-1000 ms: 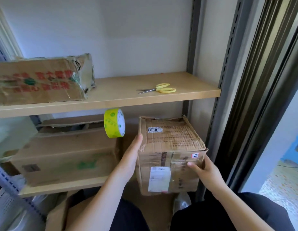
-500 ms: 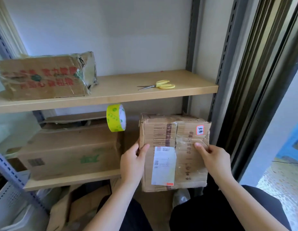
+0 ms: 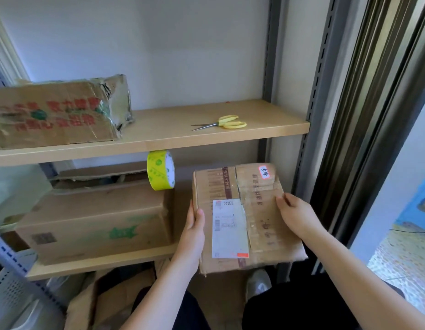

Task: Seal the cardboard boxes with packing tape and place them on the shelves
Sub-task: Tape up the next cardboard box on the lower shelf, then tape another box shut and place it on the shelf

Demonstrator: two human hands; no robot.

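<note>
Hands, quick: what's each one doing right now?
Left hand: open, fingers flat against the cardboard box.
Right hand: fingers curled on the box's top face, holding it.
</note>
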